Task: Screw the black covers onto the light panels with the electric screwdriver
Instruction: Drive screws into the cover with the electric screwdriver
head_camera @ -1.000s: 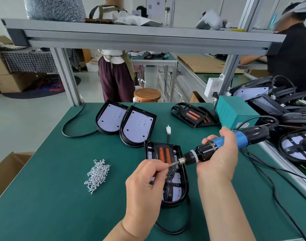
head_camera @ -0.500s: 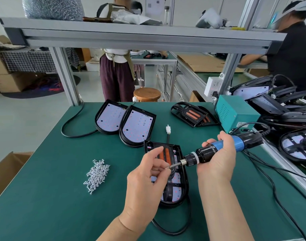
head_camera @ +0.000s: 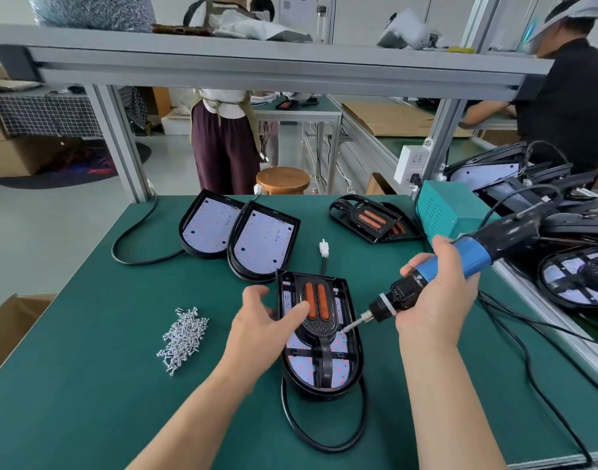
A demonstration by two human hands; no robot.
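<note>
A black light panel [head_camera: 348, 368] lies on the green table [head_camera: 87, 385] in front of me, with a black cover [head_camera: 319, 320] bearing two orange strips laid on it. My left hand [head_camera: 260, 329] rests on the panel's left side, fingers straight, touching the cover. My right hand [head_camera: 438, 300] grips the blue and black electric screwdriver [head_camera: 426, 283], tilted down to the left. Its bit tip meets the cover's right edge. A pile of silver screws [head_camera: 184, 337] lies to the left.
Two bare light panels [head_camera: 238, 237] lean at the back, and a loose black cover [head_camera: 374, 220] lies to their right. A teal power box [head_camera: 440, 208] and stacked panels [head_camera: 575, 276] crowd the right edge. Black cables [head_camera: 535, 354] trail across the table. Two people stand beyond the aluminium frame.
My left hand has let go of the bit tip and dropped flat onto the panel. The screwdriver has swung down so that its tip touches the cover.
</note>
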